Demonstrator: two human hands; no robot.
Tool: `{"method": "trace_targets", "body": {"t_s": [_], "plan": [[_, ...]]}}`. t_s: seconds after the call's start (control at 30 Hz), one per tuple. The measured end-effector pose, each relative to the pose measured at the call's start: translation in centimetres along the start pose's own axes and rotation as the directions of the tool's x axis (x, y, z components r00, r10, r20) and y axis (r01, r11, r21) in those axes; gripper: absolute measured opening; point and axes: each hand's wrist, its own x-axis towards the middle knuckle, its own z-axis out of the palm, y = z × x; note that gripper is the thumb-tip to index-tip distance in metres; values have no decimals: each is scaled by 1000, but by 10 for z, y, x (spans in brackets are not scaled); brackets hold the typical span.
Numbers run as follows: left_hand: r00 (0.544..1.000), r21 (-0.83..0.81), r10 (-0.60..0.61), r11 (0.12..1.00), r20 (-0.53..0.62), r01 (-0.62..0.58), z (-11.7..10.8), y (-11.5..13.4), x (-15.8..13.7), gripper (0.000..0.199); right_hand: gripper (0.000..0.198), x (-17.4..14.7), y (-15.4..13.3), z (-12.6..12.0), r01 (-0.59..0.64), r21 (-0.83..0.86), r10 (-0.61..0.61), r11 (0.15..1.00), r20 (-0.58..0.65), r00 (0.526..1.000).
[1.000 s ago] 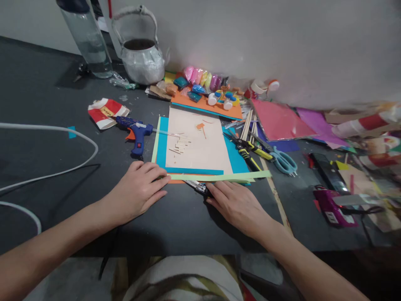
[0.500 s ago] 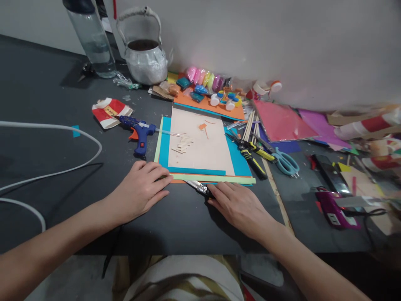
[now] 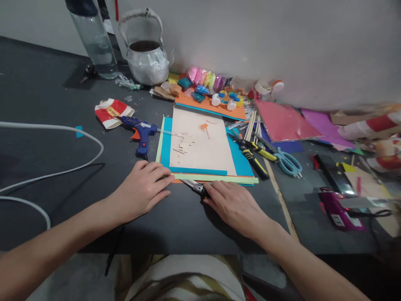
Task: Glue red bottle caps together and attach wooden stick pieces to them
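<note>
My left hand [image 3: 145, 190] lies low on the table with its fingers stretched out and a little apart. Its fingertips rest on the left end of a light green paper strip [image 3: 216, 179]. My right hand [image 3: 236, 207] is closed around a utility knife [image 3: 194, 186], whose metal nose points left along the strip's near edge; the grip is hidden under the fingers. Beyond the strip lies a pale sheet [image 3: 206, 154] on blue paper [image 3: 241, 161], with several short sticks [image 3: 185, 144] and orange scraps [image 3: 204, 126] on it.
A blue glue gun [image 3: 143, 138] stands left of the sheets, near a white cable [image 3: 78, 163]. Pliers [image 3: 255, 163] and blue-handled scissors [image 3: 288, 163] lie to the right. Behind are a silver pot [image 3: 148, 67], a water bottle [image 3: 97, 46] and bagged clay [image 3: 206, 79].
My right hand has slid slightly left with the utility knife, along the near edge of the strip. The left hand keeps its place on the strip. The view has shifted a little.
</note>
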Motion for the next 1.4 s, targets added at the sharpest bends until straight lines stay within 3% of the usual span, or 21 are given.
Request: {"method": "trace_targets", "body": {"t_s": [0.5,1.4], "plan": [[999,58,-24,998,-35,26,-12,-11,-14,22,23,4,-1,0,-5,17,5,1000,9,1000],[998,55,-51,997,-28,53,-9,-8,-17,21,20,13,-16,-4,-1,-27,1,1000,11,1000]]}}
